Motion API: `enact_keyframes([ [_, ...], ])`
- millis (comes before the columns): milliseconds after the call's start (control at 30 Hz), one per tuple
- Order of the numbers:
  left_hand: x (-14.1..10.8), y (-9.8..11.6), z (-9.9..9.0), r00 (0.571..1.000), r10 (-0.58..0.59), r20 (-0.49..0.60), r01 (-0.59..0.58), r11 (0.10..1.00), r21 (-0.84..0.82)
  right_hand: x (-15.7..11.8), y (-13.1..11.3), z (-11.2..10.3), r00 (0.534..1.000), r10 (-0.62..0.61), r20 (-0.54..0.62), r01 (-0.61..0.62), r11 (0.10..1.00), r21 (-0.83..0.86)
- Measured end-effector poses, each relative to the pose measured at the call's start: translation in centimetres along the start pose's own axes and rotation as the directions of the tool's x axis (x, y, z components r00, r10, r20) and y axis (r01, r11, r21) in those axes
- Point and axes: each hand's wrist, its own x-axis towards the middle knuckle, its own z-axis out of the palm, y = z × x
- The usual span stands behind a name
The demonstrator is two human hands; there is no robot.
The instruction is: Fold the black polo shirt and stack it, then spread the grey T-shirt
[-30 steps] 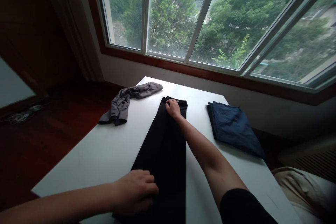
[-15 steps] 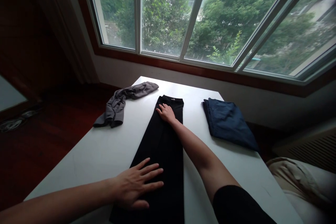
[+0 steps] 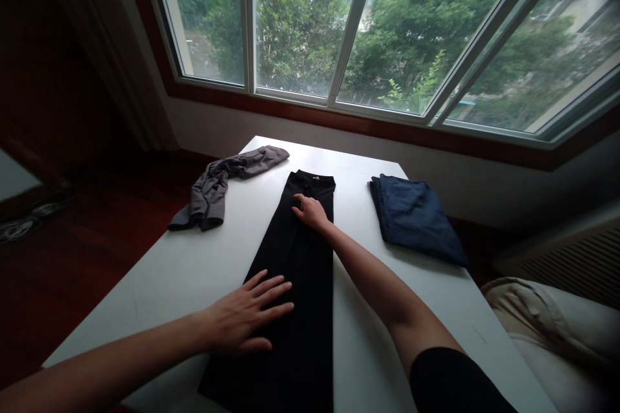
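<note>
Black trousers [image 3: 305, 310] lie lengthwise down the middle of the white table [image 3: 159, 284], waistband at the far end. My left hand [image 3: 247, 313] rests on their lower left part, palm down with fingers spread. Further up, just below the waistband, my right hand [image 3: 310, 211] touches the cloth; its fingers are bent, and whether they pinch any fabric is hard to tell. A crumpled grey garment [image 3: 210, 190] lies at the far left of the table. Folded dark blue cloth [image 3: 416, 216] sits near the right edge.
Behind the table is a wide window [image 3: 334, 103] above a low wall. A beige cushion-like item [image 3: 547, 316] stands beyond the table's right edge. Cables [image 3: 19, 227] lie on the dark red floor at the left.
My left hand has slid slightly up the trousers. The fingers of my right hand, flatter before, are now more bent. The whole view has shifted a little.
</note>
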Motion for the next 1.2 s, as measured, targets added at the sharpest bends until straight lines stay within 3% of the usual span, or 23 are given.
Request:
enact_keyframes([
  [133, 0.8, -0.7, -0.2, 1.000, 0.008, 0.005, -0.008, 1.000, 0.016, 0.8, -0.5, 0.4, 0.998, -0.055, -0.001, 0.055, 0.993, 0.108],
  [233, 0.6, -0.6, 0.4, 0.999, 0.032, 0.039, -0.032, 0.999, 0.002, 0.5, -0.8, 0.8, 0.998, -0.036, -0.043, 0.039, 0.998, 0.056],
  [333, 0.1, 0.0, 1.0, 0.998, 0.058, 0.038, -0.057, 0.998, -0.018, -0.6, -1.3, 0.6, 0.996, -0.017, -0.084, 0.016, 1.000, -0.005],
  [433, -0.4, 0.2, 1.2, 0.992, 0.111, 0.054, -0.109, 0.994, -0.031, -2.6, -2.1, -0.2, 0.988, -0.047, -0.148, 0.056, 0.997, 0.059],
  [600, -1.0, -2.7, 0.6, 0.997, 0.067, -0.028, -0.066, 0.997, 0.035, -9.4, -2.6, -2.3, 0.974, -0.159, -0.163, 0.186, 0.968, 0.167],
  [700, -1.9, -5.4, -0.7, 0.998, -0.007, -0.063, 0.012, 0.996, 0.084, -14.8, -1.8, -3.7, 0.970, -0.231, -0.076, 0.241, 0.952, 0.187],
  [800, -3.3, -6.8, -2.1, 1.000, -0.010, -0.001, 0.010, 0.996, 0.093, -20.2, -0.8, -5.4, 0.975, -0.221, 0.028, 0.213, 0.961, 0.177],
  [900, -4.6, -6.4, -2.8, 0.994, 0.051, 0.092, -0.055, 0.997, 0.050, -25.0, -0.9, -7.1, 0.965, -0.232, 0.118, 0.208, 0.959, 0.191],
  [1000, -5.3, -5.0, -2.5, 0.986, 0.113, 0.126, -0.114, 0.994, 0.002, -28.6, -2.8, -8.0, 0.928, -0.325, 0.181, 0.286, 0.935, 0.211],
  [1100, -5.3, -3.8, -1.4, 0.972, 0.200, 0.126, -0.199, 0.980, -0.016, -30.7, -5.6, -7.5, 0.855, -0.459, 0.241, 0.402, 0.881, 0.251],
  [1200, -4.9, -3.0, -0.4, 0.959, 0.272, 0.073, -0.275, 0.961, 0.034, -31.2, -7.5, -6.3, 0.801, -0.559, 0.216, 0.508, 0.824, 0.250],
])
